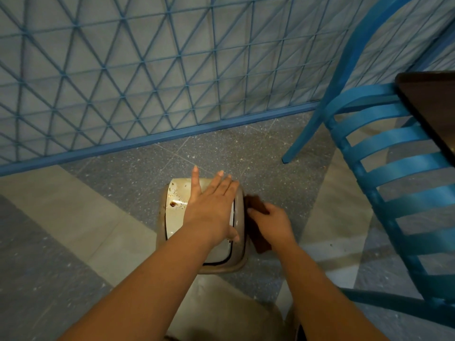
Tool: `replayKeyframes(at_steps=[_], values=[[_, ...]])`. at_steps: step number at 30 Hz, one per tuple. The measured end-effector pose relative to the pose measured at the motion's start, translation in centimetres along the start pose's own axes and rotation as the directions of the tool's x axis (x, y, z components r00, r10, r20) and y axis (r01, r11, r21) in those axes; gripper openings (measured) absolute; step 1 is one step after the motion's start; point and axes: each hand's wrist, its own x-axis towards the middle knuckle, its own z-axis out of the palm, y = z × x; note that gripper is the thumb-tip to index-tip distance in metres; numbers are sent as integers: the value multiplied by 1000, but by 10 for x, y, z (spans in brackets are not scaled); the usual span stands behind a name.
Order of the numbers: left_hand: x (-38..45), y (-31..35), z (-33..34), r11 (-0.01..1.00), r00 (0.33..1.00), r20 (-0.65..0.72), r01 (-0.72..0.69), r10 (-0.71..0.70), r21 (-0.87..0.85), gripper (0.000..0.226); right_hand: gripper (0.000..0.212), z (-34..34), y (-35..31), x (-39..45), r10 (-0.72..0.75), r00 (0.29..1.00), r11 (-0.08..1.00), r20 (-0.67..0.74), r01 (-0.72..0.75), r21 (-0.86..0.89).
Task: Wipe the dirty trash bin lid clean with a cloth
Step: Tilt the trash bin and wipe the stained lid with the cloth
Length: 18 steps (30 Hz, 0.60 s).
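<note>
- Trash bin lid (175,217): pale beige, rounded, closed on top of a small bin that stands on the speckled grey floor near the blue lattice wall. Brown spatter and one dark splotch soil its left half; a dark seam runs along its right and near edges.
- Cloth (256,232): dark brown, crumpled, hanging beside the lid's right edge.

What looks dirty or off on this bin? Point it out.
The trash bin lid carries a brown puddle and spatter left of the left hand above it. The right hand holds the brown cloth beside the bin, off the stain.
</note>
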Motion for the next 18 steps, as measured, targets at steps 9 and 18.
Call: replayKeyframes(at_steps=[9, 18], values=[[1, 2, -1, 1000, 1000, 3, 12, -12, -8, 117, 23, 2, -4, 4, 275, 961, 948, 22, -274, 162], [1, 3, -1, 1000, 1000, 22, 15, -15, 1, 118, 9, 1, 0, 4, 128, 991, 990, -46, -130, -44]])
